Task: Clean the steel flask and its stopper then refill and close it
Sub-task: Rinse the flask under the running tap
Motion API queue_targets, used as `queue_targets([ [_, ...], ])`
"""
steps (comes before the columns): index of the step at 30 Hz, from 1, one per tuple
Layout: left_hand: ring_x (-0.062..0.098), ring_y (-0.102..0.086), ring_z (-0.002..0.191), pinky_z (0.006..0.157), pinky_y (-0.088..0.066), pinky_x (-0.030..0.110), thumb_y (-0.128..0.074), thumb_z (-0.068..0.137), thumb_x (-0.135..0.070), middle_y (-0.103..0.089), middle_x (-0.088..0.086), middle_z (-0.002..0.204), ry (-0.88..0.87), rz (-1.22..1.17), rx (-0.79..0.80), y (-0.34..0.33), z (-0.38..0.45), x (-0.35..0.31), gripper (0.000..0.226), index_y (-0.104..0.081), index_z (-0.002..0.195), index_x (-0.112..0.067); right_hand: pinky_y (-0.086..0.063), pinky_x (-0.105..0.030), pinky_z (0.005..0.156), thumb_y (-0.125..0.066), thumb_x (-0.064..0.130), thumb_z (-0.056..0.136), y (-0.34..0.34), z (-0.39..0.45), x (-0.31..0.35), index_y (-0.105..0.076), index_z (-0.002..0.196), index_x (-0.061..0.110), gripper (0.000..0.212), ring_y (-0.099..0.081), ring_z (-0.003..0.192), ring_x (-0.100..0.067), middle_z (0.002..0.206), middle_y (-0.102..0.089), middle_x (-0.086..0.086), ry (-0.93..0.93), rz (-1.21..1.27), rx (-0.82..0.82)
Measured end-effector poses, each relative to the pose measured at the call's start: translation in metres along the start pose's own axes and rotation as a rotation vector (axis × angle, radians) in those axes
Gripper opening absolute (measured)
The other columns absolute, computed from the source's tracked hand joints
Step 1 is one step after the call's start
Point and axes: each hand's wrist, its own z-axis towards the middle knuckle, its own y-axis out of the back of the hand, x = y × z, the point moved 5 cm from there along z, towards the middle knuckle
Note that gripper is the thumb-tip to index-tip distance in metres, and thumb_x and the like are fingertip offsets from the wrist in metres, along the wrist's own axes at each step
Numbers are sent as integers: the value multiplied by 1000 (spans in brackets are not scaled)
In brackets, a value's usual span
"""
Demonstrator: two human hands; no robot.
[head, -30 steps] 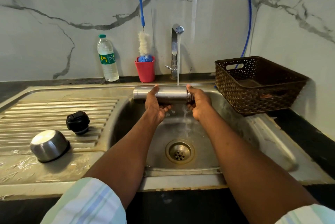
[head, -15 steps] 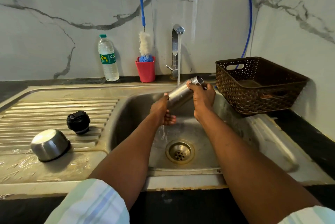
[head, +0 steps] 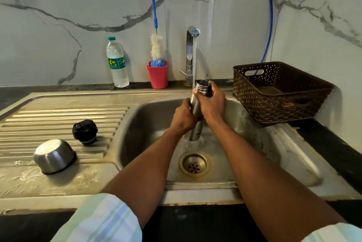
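The flask [head: 195, 112] stands nearly upright over the sink [head: 141, 116], open mouth up, its base low above the drain [head: 194, 165]. Both hands are on it: the left hand [head: 184, 119] wraps the middle of the body, and the right hand [head: 212, 104] grips just below the threaded neck, fingers [head: 196, 93] curled round the steel. Water runs from the tap [head: 191, 53] in a thin stream that meets the flask at the left edge of its rim; I cannot tell whether it goes inside or only runs down the outside. Water splashes off below the base.

Left of the basin, on the ribbed drainboard [head: 58, 116], the black stopper [head: 84, 131] lies well apart from the flask, and the steel cap [head: 54, 156] sits upside down nearer still. A brush [head: 156, 46] stands in a red cup [head: 157, 75] by the far wall, with a water bottle [head: 117, 62] just left of it and a brown basket [head: 280, 93] to the right.

This looks like the rinsing step, early in the job: stopper untouched, nothing refilled. Next, I would judge, the mouth needs shifting squarely under the stream, or one hand must let go to fetch the brush while the other holds the wet, slippery steel steady.
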Motion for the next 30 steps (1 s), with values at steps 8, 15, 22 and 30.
queue_targets([
  [8, 26, -63, 103, 92, -55, 48, -83, 66, -33, -64, 6, 114, 96, -79, -23, 7, 0, 9, 64, -55, 121, -16, -52, -35, 89, -72, 26, 84, -14, 0, -7, -63, 111, 24, 29, -64, 98, -15, 103, -68, 5, -47, -66, 142],
  [15, 22, -65, 97, 84, -57, 39, -76, 79, -20, -65, 7, 110, 122, -211, -41, 8, 2, 10, 51, -52, 123, -12, -53, -37, 88, -64, 40, 90, -18, -5, -15, -64, 114, 23, 30, -64, 95, -15, 101, -69, 6, -188, -45, 248],
  [22, 25, -65, 100, 89, -57, 46, -80, 76, -25, -62, 8, 113, 177, -346, -21, 8, 4, 13, 61, -41, 123, -20, -53, -43, 91, -42, 56, 97, -14, -4, -24, -69, 103, 12, 52, -66, 94, -27, 102, -70, -11, -370, -38, 248],
  [30, 21, -62, 99, 82, -55, 35, -70, 84, -9, -59, 5, 106, 154, -341, 23, 6, 4, 13, 55, -35, 126, -15, -56, -35, 84, -77, 28, 78, -20, -10, -29, -63, 117, 15, 43, -67, 92, -19, 103, -71, -4, -396, 79, 337],
])
